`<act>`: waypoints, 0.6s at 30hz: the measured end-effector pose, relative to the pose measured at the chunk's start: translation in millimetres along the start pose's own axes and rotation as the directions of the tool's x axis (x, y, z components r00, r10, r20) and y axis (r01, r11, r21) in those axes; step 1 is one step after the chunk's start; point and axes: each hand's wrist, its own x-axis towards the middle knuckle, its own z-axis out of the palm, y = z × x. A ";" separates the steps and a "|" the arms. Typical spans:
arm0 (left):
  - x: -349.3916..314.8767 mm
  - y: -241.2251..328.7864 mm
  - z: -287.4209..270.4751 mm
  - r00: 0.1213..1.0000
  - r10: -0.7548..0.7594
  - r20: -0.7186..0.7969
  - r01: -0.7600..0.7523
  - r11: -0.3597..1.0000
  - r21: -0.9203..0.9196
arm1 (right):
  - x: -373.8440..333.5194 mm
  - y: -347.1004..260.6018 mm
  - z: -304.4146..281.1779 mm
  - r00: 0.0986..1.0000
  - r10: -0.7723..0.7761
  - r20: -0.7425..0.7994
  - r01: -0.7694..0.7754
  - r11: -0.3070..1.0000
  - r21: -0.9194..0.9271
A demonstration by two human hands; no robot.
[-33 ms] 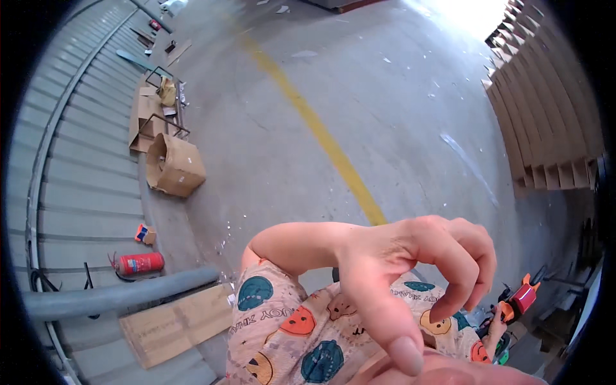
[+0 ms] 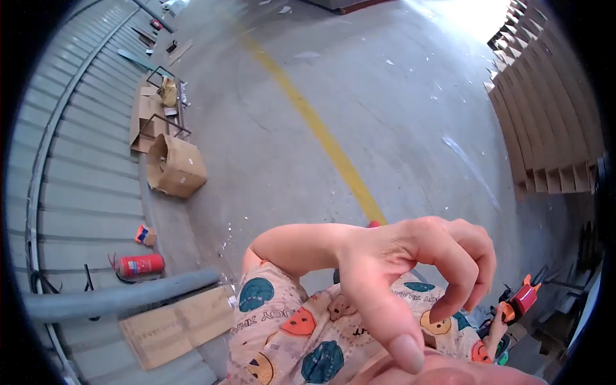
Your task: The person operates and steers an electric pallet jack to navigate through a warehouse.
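Note:
My left hand (image 2: 410, 263) is raised close in the middle of the lower view, its forearm bent in from the left. The fingers curl over, the thumb points down apart from them, and nothing shows between them. Below it lies cloth (image 2: 301, 321) printed with coloured faces and teal shapes, over my body. Small at the lower right, my right hand (image 2: 496, 328) has its fingers around the orange part of a red-and-orange device (image 2: 523, 298), whose kind I cannot make out. A green piece (image 2: 504, 357) is just below that hand.
A yellow line (image 2: 314, 125) crosses the grey floor. To the left are an open cardboard box (image 2: 183, 168), a red fire extinguisher (image 2: 142, 264), a thick grey pipe (image 2: 122, 301) and flat cardboard (image 2: 176, 330). Stacked cardboard (image 2: 545, 109) stands at the right.
A small pinkish-red spot now shows just behind my left wrist, at the end of the yellow line. Both hands keep their pose; the view has shifted very slightly.

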 end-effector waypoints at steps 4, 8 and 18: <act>-34.8 44.5 -27.7 1.000 0.026 0.000 -0.026 0.999 0.032 | -81.7 -59.0 36.3 0.998 -0.009 -0.057 0.007 0.999 -0.033; -89.4 47.1 -108.1 0.879 -0.381 -0.287 0.421 0.902 0.093 | -109.5 -62.7 75.6 0.990 -0.003 -0.141 -0.017 0.989 -0.145; -542.2 -28.5 -227.0 -0.273 -0.454 -0.848 0.939 -0.317 -0.133 | -151.2 -101.4 197.3 0.991 0.088 -0.099 -0.094 0.994 -0.053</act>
